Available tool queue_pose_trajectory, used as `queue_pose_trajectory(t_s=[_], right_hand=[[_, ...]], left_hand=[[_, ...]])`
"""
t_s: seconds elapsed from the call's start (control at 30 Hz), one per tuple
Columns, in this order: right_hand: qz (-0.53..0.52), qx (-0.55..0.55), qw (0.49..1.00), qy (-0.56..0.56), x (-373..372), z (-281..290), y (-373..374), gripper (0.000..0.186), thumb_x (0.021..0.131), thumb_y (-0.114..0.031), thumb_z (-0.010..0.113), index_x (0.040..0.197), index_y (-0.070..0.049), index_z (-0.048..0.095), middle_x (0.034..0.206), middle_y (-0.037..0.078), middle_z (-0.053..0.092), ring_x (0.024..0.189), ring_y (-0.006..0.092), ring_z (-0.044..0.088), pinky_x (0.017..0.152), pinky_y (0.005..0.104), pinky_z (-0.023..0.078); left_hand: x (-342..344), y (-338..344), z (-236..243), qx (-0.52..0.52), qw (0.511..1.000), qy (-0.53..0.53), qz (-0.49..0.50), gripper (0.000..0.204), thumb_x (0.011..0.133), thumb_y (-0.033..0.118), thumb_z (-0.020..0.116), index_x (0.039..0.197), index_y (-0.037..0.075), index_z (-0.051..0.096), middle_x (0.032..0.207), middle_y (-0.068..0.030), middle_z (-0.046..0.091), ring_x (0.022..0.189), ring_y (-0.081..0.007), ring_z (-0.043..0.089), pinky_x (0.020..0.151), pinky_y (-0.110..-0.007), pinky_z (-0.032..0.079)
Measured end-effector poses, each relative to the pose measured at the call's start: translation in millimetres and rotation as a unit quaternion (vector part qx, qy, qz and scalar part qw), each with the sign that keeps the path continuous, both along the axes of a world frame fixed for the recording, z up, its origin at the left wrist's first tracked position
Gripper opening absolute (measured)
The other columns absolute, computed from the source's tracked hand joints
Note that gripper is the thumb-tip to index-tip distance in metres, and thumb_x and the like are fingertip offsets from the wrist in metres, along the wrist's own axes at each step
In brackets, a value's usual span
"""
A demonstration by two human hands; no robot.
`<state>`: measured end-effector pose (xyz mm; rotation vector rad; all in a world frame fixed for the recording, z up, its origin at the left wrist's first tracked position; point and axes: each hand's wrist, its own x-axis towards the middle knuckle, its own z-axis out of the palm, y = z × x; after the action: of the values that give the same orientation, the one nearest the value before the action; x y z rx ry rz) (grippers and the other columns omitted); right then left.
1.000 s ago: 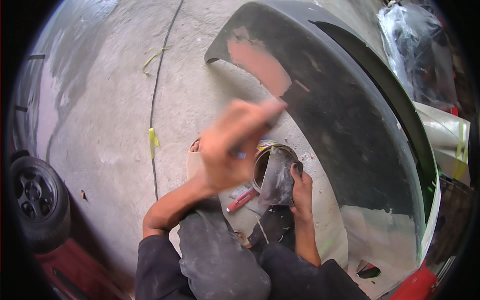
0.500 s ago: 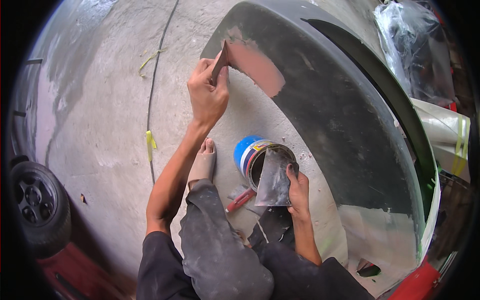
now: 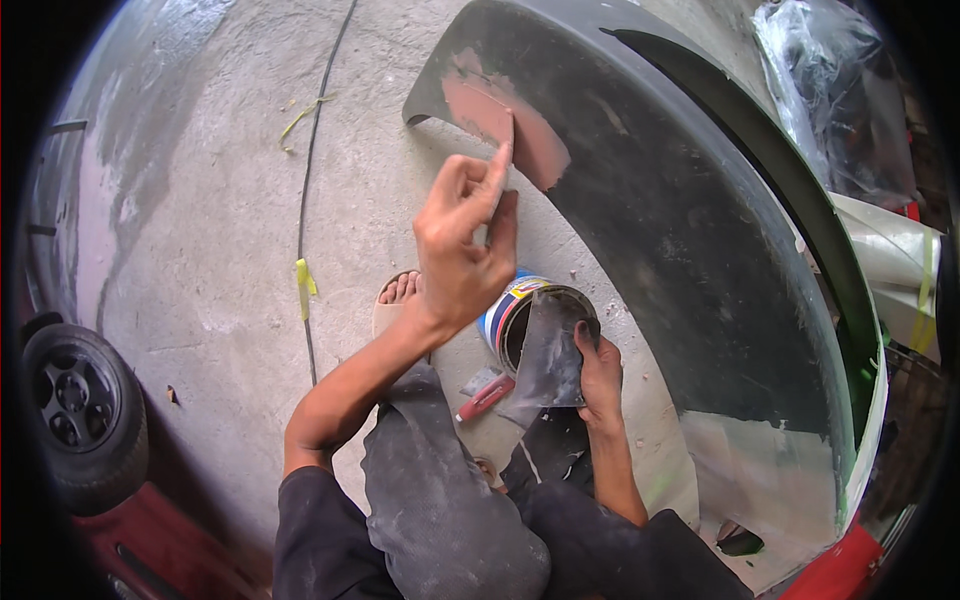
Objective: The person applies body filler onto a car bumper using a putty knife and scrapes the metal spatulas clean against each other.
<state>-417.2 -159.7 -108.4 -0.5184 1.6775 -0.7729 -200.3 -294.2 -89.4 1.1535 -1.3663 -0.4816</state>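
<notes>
A dark grey car bumper panel [image 3: 690, 250] curves across the floor, with a patch of reddish-pink filler [image 3: 500, 115] near its upper left end. My left hand [image 3: 465, 250] is raised over that patch, gripping a small spreader [image 3: 503, 135] whose edge touches the filler. My right hand [image 3: 600, 375] holds a flat grey mixing board [image 3: 548, 350] over an open blue and white can [image 3: 505, 315] standing on the floor. My bare foot in a sandal [image 3: 398, 295] rests just left of the can.
A red-handled tool [image 3: 485, 397] lies by my knee. A black cable [image 3: 305, 210] runs down the concrete floor beside bits of yellow tape [image 3: 303, 275]. A black wheel [image 3: 75, 405] on a red vehicle sits lower left. Plastic-wrapped parts [image 3: 840, 100] lie upper right.
My left hand went from near the can up to the bumper, then drew the spreader rightward and down along the filler patch. My right hand stayed with the board over the can.
</notes>
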Motion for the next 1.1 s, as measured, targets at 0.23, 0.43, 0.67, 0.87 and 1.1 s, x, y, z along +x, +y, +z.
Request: queue_pose_trajectory(t_s=[0.23, 0.43, 0.67, 0.87, 1.1], right_hand=[[-0.016, 0.025, 0.999, -0.036, -5.0, 7.9, -5.3, 0.043, 0.099, -0.035, 0.063, 0.119, 0.004, 0.065, 0.112, 0.005, 0.068, 0.1, 0.0111, 0.058, 0.091, 0.0259, 0.044], [-0.032, -0.031, 0.999, 0.014, -9.0, -1.7, -5.6, 0.041, 0.099, -0.035, 0.063, 0.115, 0.003, 0.065, 0.101, 0.004, 0.067, 0.086, 0.009, 0.06, 0.077, 0.0244, 0.048], [-0.013, -0.014, 1.0, -0.005, -2.4, 18.2, -11.5, 0.04, 0.099, -0.037, 0.062, 0.107, 0.002, 0.066, 0.094, 0.002, 0.065, 0.083, 0.0089, 0.059, 0.074, 0.0254, 0.048], [-0.013, -0.017, 1.0, 0.019, -2.5, 19.3, -11.2, 0.037, 0.099, -0.038, 0.063, 0.1, 0.0, 0.066, 0.088, -0.001, 0.062, 0.078, 0.0067, 0.057, 0.07, 0.0256, 0.047], [-0.015, -0.016, 1.0, 0.02, -6.7, 14.7, -8.2, 0.037, 0.099, -0.038, 0.064, 0.096, -0.001, 0.067, 0.086, -0.002, 0.062, 0.076, 0.0065, 0.056, 0.069, 0.0245, 0.046]], left_hand=[[9.4, 43.0, 41.6, 0.0, 0.965, 0.08, -0.248, 0.04, 0.081, -0.009, 0.066, 0.12, -0.003, 0.068, 0.093, -0.0157, 0.069, 0.076, -0.0195, 0.065, 0.068, -0.031, 0.051], [55.3, 22.3, -50.8, 0.343, 0.858, 0.373, -0.079, 0.033, 0.092, 0.018, 0.068, 0.115, -0.005, 0.066, 0.104, -0.0093, 0.07, 0.089, -0.0178, 0.066, 0.081, -0.032, 0.052], [46.5, -26.8, -129.3, 0.241, 0.71, 0.642, -0.161, 0.041, 0.093, 0.012, 0.067, 0.13, 0.0, 0.055, 0.126, -0.0122, 0.063, 0.117, -0.0203, 0.057, 0.103, -0.038, 0.043], [40.9, -40.6, -161.6, 0.213, 0.656, 0.702, -0.177, 0.041, 0.092, 0.008, 0.066, 0.132, 0.006, 0.056, 0.13, -0.0067, 0.061, 0.123, -0.0196, 0.052, 0.11, -0.041, 0.035], [28.7, -43.1, -160.4, 0.204, 0.628, 0.715, -0.229, 0.039, 0.092, 0.008, 0.068, 0.129, 0.011, 0.057, 0.133, -0.0079, 0.059, 0.127, -0.0228, 0.05, 0.112, -0.047, 0.032]])
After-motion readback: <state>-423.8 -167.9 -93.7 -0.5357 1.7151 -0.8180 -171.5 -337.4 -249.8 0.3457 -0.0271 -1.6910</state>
